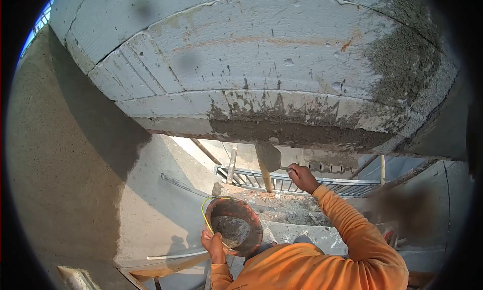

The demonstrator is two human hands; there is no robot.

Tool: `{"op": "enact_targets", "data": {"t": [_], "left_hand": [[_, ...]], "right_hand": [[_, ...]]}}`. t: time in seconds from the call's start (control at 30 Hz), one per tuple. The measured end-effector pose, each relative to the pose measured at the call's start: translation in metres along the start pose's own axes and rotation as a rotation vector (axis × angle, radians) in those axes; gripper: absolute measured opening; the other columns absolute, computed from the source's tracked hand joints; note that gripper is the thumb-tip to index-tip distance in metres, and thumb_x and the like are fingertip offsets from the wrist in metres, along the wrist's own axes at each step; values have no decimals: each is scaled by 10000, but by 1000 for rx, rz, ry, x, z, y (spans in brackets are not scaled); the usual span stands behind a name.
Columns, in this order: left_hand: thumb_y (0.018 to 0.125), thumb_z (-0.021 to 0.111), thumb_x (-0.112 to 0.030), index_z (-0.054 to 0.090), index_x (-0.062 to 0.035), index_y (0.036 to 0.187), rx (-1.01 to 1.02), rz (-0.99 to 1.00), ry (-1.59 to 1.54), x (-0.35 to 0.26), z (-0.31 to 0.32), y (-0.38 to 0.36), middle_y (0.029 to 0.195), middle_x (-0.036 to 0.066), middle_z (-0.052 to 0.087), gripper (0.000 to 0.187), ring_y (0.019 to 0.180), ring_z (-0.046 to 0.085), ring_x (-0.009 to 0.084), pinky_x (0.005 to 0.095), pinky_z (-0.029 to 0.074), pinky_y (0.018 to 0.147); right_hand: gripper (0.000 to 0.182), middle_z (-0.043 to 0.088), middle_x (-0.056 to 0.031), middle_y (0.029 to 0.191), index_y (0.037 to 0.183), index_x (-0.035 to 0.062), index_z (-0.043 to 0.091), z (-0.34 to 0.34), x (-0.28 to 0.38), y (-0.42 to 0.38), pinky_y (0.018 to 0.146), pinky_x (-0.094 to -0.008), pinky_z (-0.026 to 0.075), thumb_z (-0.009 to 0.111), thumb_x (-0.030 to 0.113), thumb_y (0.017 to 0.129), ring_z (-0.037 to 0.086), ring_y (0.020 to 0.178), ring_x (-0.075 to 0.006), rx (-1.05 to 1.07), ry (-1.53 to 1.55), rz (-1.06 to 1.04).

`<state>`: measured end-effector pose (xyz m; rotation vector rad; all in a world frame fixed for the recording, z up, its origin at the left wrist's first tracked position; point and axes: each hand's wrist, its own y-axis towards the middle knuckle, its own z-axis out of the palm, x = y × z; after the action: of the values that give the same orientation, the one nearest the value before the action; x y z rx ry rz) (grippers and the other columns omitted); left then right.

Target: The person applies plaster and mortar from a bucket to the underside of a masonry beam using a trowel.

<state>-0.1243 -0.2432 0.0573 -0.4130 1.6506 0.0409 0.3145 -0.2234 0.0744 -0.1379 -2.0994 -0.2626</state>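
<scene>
My right hand [303, 178] is wrapped round the handle of a trowel [269, 156]. Its blade is raised to the lower edge of a pale block wall [261, 58], overlapping that edge in this view. A band of dark wet mortar [302, 133] runs along the wall's bottom, with splashes above it. Close to my body, my left hand [215, 245] grips the side of a reddish-brown bucket [256, 239]. Grey mortar [231, 230] lies in the bottom of the bucket, and a yellow-green handle [203, 209] hangs at its left side.
Mortar-spattered planks [287, 199] lie under and ahead of me. Beyond them stand a metal railing [337, 185] and upright poles [232, 163]. A partly plastered wall [65, 164] rises at left, near a wooden frame [171, 268]. Rough mortar [402, 63] covers the block wall's right part.
</scene>
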Motion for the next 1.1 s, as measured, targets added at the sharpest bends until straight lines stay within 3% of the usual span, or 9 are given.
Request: {"op": "enact_targets", "data": {"t": [0.3,0.5,0.57,0.6,0.7,0.8,0.97,1.03,1.1], "left_hand": [[690,599,110,470,-76,815,166,-27,-48,-13,87,-60,808,-40,436,259,720,445,102,258,374,652],[695,610,106,503,-66,812,269,-62,-23,-13,129,-103,808,-30,475,234,705,447,107,256,379,650],[697,611,104,506,-66,806,310,-85,-45,-9,140,-115,806,-28,486,228,701,447,108,255,380,648],[696,612,105,508,-66,809,321,-64,17,1,142,-114,802,-28,488,229,698,449,106,255,380,645],[692,614,104,507,-67,811,329,-35,98,9,152,-122,792,-28,485,234,693,451,104,257,379,641],[688,625,102,497,-65,804,320,-13,97,8,160,-137,780,-34,472,240,694,444,100,262,365,631],[696,667,48,483,-47,785,256,36,103,5,168,-148,746,-8,469,225,688,443,127,297,384,618],[707,700,-19,470,-26,771,232,182,292,16,168,-144,695,61,455,238,658,431,179,350,420,626],[709,710,-42,463,-20,769,181,167,305,33,173,-134,685,90,439,255,651,419,203,372,427,629]], "right_hand": [[243,673,-235,779,1097,-11,660,-121,-51,-82,685,-439,514,598,211,1020,679,715,-390,-63,-116,11],[237,710,-241,946,1102,-10,676,-208,-79,-147,764,-458,532,638,191,984,700,868,-414,-59,-144,137],[229,670,-205,835,1107,-41,648,-233,-93,-166,700,-401,516,606,162,1011,663,741,-297,-157,-237,-18],[249,712,-250,970,1124,-4,680,-249,-86,-175,791,-475,546,620,190,980,696,910,-447,-113,-269,106],[251,704,-262,959,1127,-2,677,-285,-88,-199,793,-483,546,598,187,982,692,914,-459,-96,-329,209],[225,692,-261,928,1086,-11,663,-310,-90,-221,775,-491,544,590,175,983,689,870,-465,-150,-305,159],[179,695,-220,898,1043,9,681,-310,-34,-233,725,-482,546,674,144,925,695,820,-434,-201,-534,44],[192,694,-185,907,1030,33,694,-281,-6,-233,705,-478,557,724,168,897,706,808,-400,-177,-608,-31],[231,687,-149,917,1018,52,698,-231,20,-231,709,-467,570,761,225,880,711,813,-382,-76,-639,-76]]}}
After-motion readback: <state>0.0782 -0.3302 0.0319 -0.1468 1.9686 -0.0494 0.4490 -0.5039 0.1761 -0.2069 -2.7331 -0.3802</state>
